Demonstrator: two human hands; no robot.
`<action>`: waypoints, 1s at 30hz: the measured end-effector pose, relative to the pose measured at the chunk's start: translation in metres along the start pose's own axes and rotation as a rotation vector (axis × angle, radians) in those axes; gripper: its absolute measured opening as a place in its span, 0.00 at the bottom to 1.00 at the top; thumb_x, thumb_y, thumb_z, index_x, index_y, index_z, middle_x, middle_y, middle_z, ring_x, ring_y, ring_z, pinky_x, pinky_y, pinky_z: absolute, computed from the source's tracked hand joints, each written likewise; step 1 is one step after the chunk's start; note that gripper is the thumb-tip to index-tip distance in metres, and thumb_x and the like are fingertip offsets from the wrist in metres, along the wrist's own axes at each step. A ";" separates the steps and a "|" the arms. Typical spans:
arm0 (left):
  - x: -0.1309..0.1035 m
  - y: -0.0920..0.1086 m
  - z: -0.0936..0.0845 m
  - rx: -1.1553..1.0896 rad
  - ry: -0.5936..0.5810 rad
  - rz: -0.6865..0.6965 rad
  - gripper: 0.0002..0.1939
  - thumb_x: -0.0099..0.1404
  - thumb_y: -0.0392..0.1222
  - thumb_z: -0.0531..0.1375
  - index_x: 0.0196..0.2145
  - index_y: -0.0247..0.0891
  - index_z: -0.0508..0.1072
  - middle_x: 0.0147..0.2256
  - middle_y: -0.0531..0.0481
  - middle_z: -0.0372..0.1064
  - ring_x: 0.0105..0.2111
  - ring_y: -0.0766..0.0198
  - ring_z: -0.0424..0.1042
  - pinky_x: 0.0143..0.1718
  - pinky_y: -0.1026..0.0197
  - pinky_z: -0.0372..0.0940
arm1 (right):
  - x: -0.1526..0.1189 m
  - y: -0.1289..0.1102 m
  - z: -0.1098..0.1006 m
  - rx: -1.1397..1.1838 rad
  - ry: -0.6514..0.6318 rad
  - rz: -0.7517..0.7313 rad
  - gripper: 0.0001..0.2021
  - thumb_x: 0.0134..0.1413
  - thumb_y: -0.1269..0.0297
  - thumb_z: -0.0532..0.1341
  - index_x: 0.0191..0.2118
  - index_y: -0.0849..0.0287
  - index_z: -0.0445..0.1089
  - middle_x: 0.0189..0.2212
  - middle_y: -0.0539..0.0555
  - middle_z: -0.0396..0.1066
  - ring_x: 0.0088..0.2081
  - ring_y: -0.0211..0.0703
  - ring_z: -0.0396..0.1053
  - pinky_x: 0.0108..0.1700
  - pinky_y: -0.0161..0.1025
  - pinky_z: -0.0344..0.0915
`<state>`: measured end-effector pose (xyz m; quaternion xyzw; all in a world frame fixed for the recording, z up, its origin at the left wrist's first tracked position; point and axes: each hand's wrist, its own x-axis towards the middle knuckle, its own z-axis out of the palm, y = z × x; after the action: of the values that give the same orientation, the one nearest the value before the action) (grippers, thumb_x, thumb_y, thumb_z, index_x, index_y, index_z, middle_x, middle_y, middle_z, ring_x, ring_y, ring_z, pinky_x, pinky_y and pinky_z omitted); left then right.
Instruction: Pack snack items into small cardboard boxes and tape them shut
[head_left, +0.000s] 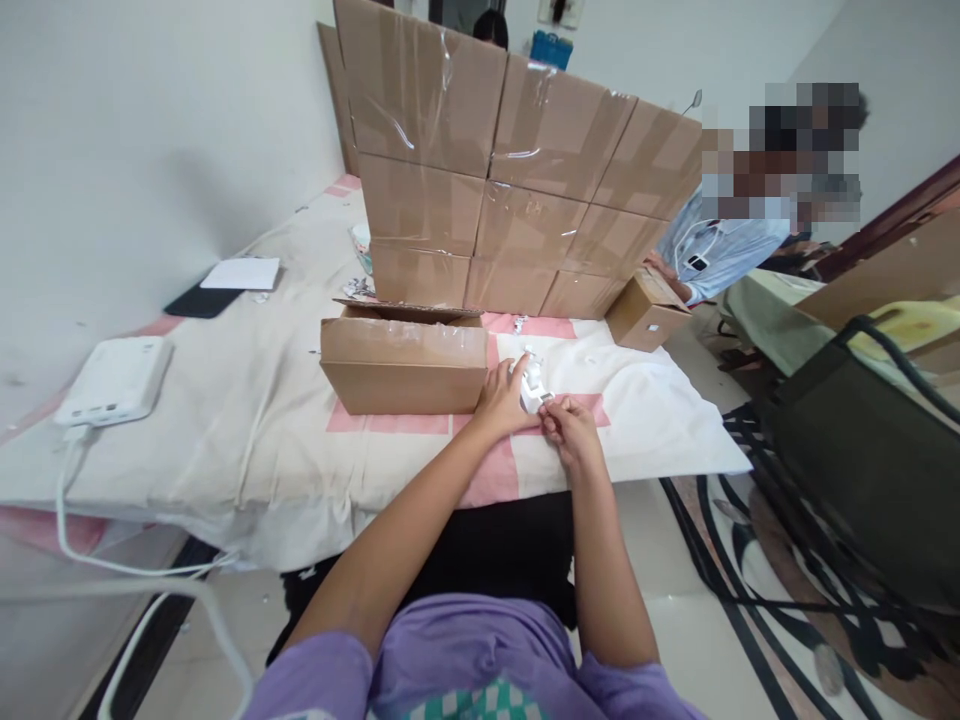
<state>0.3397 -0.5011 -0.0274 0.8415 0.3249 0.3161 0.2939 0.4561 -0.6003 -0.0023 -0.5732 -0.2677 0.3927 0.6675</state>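
A small white plastic-looking part (533, 384) is held low over the table, just right of an open cardboard box (405, 385). My left hand (501, 402) is closed around its left side, with thumb and fingers curved about it. At its near right end, my right hand (571, 430) pinches with thumb and forefinger. A small greyish bit shows at those fingertips, too small to name. The fingers hide portions of the white part, so its kind is unclear.
Behind the box rises a wall of taped cartons (427, 205). A small carton (649, 312) stands at the right, touched by another person's hand (667, 275). On the left lie a white device (116, 378) with a cable, a black tablet-like slab (201, 302) and white paper (241, 273).
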 end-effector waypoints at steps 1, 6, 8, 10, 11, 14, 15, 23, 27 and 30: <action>0.000 -0.001 0.001 0.003 0.007 0.000 0.62 0.49 0.54 0.72 0.74 0.43 0.45 0.66 0.35 0.49 0.65 0.37 0.54 0.66 0.41 0.54 | 0.000 0.001 0.000 0.014 -0.007 -0.007 0.26 0.33 0.58 0.75 0.21 0.55 0.53 0.22 0.50 0.73 0.16 0.28 0.59 0.14 0.27 0.44; 0.001 -0.005 0.004 0.015 0.031 0.021 0.63 0.48 0.56 0.73 0.73 0.43 0.46 0.66 0.34 0.50 0.64 0.35 0.56 0.65 0.39 0.55 | 0.003 0.005 -0.001 0.061 -0.031 -0.034 0.24 0.34 0.61 0.75 0.21 0.55 0.55 0.22 0.50 0.73 0.19 0.33 0.66 0.13 0.26 0.48; 0.001 -0.005 0.005 0.023 0.034 0.030 0.64 0.47 0.55 0.73 0.73 0.42 0.46 0.65 0.34 0.51 0.64 0.35 0.56 0.65 0.39 0.56 | 0.004 0.006 -0.002 0.077 -0.040 -0.041 0.23 0.34 0.62 0.75 0.21 0.55 0.55 0.22 0.50 0.73 0.20 0.34 0.67 0.13 0.25 0.49; 0.001 -0.006 0.006 0.027 0.044 0.037 0.63 0.47 0.54 0.74 0.73 0.42 0.47 0.65 0.34 0.51 0.63 0.36 0.57 0.65 0.39 0.56 | 0.004 0.008 -0.004 0.090 -0.048 -0.048 0.23 0.35 0.63 0.74 0.21 0.55 0.55 0.23 0.51 0.74 0.20 0.34 0.67 0.13 0.26 0.51; 0.001 -0.006 0.006 0.027 0.052 0.040 0.63 0.47 0.54 0.74 0.73 0.42 0.47 0.65 0.34 0.52 0.63 0.37 0.58 0.65 0.40 0.57 | 0.005 0.009 -0.004 0.095 -0.052 -0.051 0.22 0.36 0.63 0.74 0.21 0.55 0.55 0.23 0.51 0.74 0.21 0.35 0.68 0.13 0.26 0.51; 0.001 -0.007 0.007 0.016 0.074 0.042 0.63 0.47 0.53 0.74 0.73 0.42 0.47 0.64 0.35 0.53 0.63 0.38 0.58 0.64 0.41 0.57 | 0.006 0.011 -0.006 0.104 -0.065 -0.057 0.22 0.36 0.64 0.73 0.21 0.55 0.55 0.23 0.51 0.74 0.21 0.36 0.69 0.14 0.27 0.54; 0.001 -0.007 0.008 0.012 0.076 0.041 0.63 0.47 0.52 0.74 0.73 0.42 0.47 0.64 0.35 0.53 0.63 0.38 0.58 0.64 0.41 0.58 | 0.006 0.012 -0.006 0.105 -0.069 -0.059 0.22 0.36 0.64 0.73 0.21 0.55 0.55 0.23 0.51 0.74 0.21 0.36 0.69 0.14 0.27 0.54; -0.001 -0.006 0.008 0.022 0.086 0.049 0.61 0.48 0.52 0.74 0.72 0.44 0.48 0.62 0.36 0.54 0.62 0.37 0.59 0.62 0.40 0.60 | 0.007 0.011 -0.006 0.095 -0.077 -0.052 0.21 0.35 0.66 0.72 0.20 0.55 0.54 0.22 0.50 0.73 0.20 0.36 0.69 0.14 0.27 0.55; -0.001 -0.006 0.009 0.021 0.093 0.056 0.60 0.49 0.51 0.73 0.72 0.43 0.48 0.62 0.35 0.54 0.62 0.37 0.59 0.63 0.40 0.60 | 0.007 0.012 -0.006 0.099 -0.075 -0.058 0.21 0.36 0.67 0.72 0.20 0.55 0.54 0.22 0.51 0.74 0.20 0.36 0.69 0.14 0.27 0.55; 0.000 -0.007 0.009 0.021 0.106 0.065 0.59 0.49 0.52 0.73 0.71 0.42 0.49 0.62 0.35 0.53 0.62 0.37 0.59 0.64 0.40 0.59 | 0.007 0.013 -0.006 0.104 -0.077 -0.066 0.21 0.36 0.66 0.71 0.20 0.55 0.54 0.22 0.51 0.73 0.20 0.36 0.69 0.14 0.27 0.55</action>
<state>0.3436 -0.4995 -0.0385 0.8367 0.3158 0.3661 0.2571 0.4625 -0.5972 -0.0168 -0.5132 -0.2910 0.4058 0.6981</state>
